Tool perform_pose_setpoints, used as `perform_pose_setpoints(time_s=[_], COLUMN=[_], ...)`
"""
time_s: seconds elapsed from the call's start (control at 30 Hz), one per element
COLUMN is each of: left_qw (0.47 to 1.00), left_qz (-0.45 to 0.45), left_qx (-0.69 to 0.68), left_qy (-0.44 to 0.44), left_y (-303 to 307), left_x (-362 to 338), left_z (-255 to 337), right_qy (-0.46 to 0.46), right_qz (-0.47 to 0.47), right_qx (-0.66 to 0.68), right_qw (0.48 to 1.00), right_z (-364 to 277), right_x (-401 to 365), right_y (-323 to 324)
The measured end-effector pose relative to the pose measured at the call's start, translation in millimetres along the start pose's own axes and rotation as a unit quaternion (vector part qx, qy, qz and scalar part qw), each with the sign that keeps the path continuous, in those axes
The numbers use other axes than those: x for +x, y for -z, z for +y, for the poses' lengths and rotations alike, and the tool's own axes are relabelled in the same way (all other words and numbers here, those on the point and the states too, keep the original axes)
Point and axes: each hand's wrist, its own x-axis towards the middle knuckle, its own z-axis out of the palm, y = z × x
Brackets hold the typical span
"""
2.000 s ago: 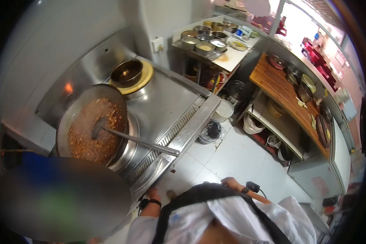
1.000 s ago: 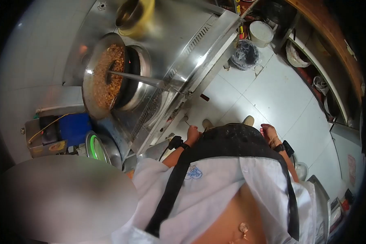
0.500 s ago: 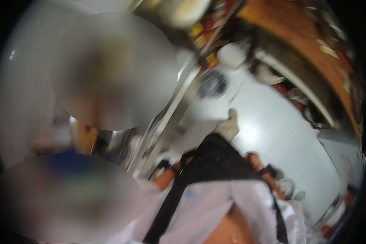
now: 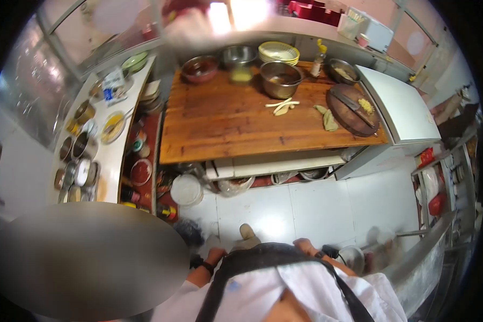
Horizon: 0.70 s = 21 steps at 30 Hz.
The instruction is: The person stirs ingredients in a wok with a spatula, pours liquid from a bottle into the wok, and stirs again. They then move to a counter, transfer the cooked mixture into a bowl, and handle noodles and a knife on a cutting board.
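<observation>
My left hand [image 4: 216,255] hangs low beside the black apron [image 4: 271,255], with a dark band on the wrist. On the other side of the apron is my right hand [image 4: 305,246], over the floor. Both look small here and their fingers are partly hidden, so their grip does not show; no held object is visible. Ahead stands a wooden table [image 4: 214,126]. On it lie pale strips [image 4: 283,106], a greenish crumpled piece [image 4: 326,118] and a round chopping board [image 4: 351,119]. The board carries a cleaver [image 4: 344,99] and chopped yellow bits [image 4: 366,106].
Along the table's back are a metal pot [image 4: 282,80], a reddish bowl [image 4: 199,68], yellow baskets [image 4: 279,52] and a bottle [image 4: 317,61]. A white counter [image 4: 108,155] with several containers runs down the left. A lidded white bucket [image 4: 187,189] stands on the tiled floor.
My view has swung round from a blurred, tilted look at the floor to face the wooden table squarely. Both hands remain low beside the apron.
</observation>
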Motion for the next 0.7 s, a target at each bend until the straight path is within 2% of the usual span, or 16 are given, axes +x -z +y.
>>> perform_pose_setpoints(time_s=[0.03,0.07,0.1,0.13,0.17,0.2,0.23,0.27,0.33,0.43,0.5,0.53,0.57,0.6,0.67,0.7], left_qw=[0.992,0.967,0.966,0.961,0.962,0.964,0.965,0.967,0.912,0.752,0.857,0.876,0.894,0.899,0.906,0.895], left_qz=[-0.012,-0.029,0.001,0.032,0.024,0.006,-0.013,-0.023,0.062,0.19,0.241,0.243,0.244,0.261,0.278,0.345], left_qx=[-0.087,-0.171,-0.133,-0.095,-0.096,-0.129,-0.16,-0.155,-0.315,-0.533,-0.428,-0.397,-0.364,-0.338,-0.303,-0.258], left_qy=[0.093,0.187,0.223,0.259,0.253,0.231,0.208,0.2,0.254,0.339,0.155,0.126,0.099,0.097,0.101,0.114], left_y=[12.1,24.0,30.7,36.5,60.4,109.3,141.6,147.3,148.5,148.7,166.8,191.9,221.7,244.2,266.3,272.1], left_x=[37.5,80.6,115.1,147.4,169.8,182.1,196.4,214.4,241.9,266.1,284.4,293.4,301.6,308.5,332.1,345.7], left_z=[-2.8,-4.0,-3.0,-1.4,14.6,49.6,71.0,72.1,73.1,80.2,86.8,105.5,128.1,146.0,158.6,160.3], right_qy=[-0.008,-0.022,-0.133,-0.234,-0.243,-0.401,-0.531,-0.534,-0.518,-0.527,-0.51,-0.519,-0.516,-0.519,-0.455,-0.442], right_qz=[-0.056,-0.05,-0.012,0.029,0.035,0.084,0.131,0.14,0.134,0.141,0.164,0.186,0.187,0.203,0.181,0.179], right_qx=[0.03,0.027,0.202,0.368,0.368,0.499,0.602,0.606,0.592,0.565,0.576,0.599,0.587,0.599,0.579,0.566], right_qw=[0.998,0.998,0.97,0.899,0.897,0.764,0.582,0.573,0.604,0.618,0.617,0.581,0.595,0.574,0.652,0.673], right_z=[12.9,16.6,15.4,12.8,3.6,-14.0,-25.3,-28.1,-30.1,-15.8,5.1,9.0,16.6,21.9,44.1,41.9], right_x=[10.2,18.5,28.2,40.3,56.3,74.3,84.1,86.6,90.3,95.3,101.9,112.1,121.2,132.5,149.0,164.6], right_y=[12.5,20.6,29.2,39.4,56.6,78.7,90.7,92.5,93.4,83.4,79.2,88.2,92.8,100.4,104.4,122.1])
